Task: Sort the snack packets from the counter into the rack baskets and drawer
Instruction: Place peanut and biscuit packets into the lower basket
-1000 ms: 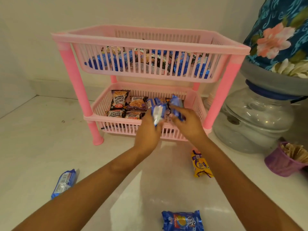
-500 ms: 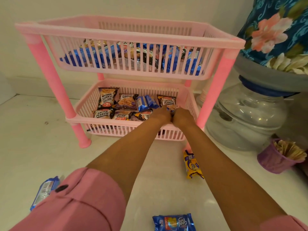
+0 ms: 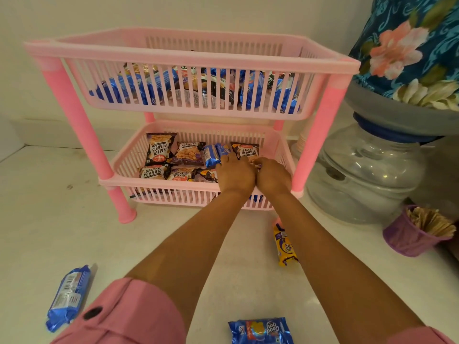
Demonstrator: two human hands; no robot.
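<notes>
Hands reached into the lower basket [image 3: 159, 182]: left hand [image 3: 234, 173] lay flat on snack packets [image 3: 211, 155]; right hand [image 3: 273, 176], at 3 o'clock, grip indeterminable. Three packets remained on the worktop [image 3: 49, 232].

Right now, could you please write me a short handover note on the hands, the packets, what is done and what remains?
Hands: left hand and right hand are both inside the lower basket, resting on packets at its right end; whether they grip anything is hidden.
Done: upper basket holds many packets; lower basket holds peanut packets and blue packets.
Left: three on the counter: blue packet at left, yellow packet near the rack's right leg, Good Day packet nearest. No drawer is in view.
</notes>
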